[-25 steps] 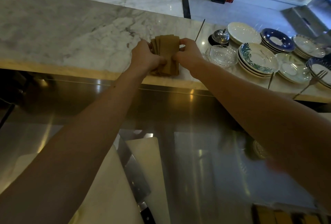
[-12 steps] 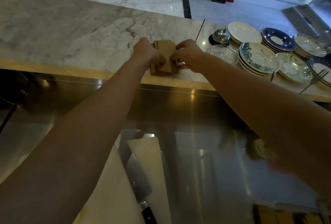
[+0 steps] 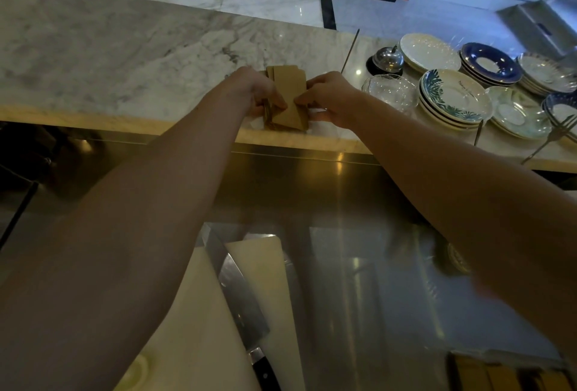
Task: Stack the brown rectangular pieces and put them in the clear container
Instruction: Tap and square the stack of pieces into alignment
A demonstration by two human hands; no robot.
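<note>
Both hands, left hand [image 3: 253, 91] and right hand [image 3: 331, 97], clasp brown pieces [image 3: 288, 95] between them.

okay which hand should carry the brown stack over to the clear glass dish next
Probably the right hand. Both hands grip the brown pieces, but the clear dish sits just to the right hand's side, so the left hand would have to cross over.

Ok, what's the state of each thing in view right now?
Brown pieces: uneven stack on the counter edge, pinched from both sides.
Left hand: gripping the stack.
Right hand: gripping the stack.
Glass dish: empty.
Knife: flat on the board.
</note>
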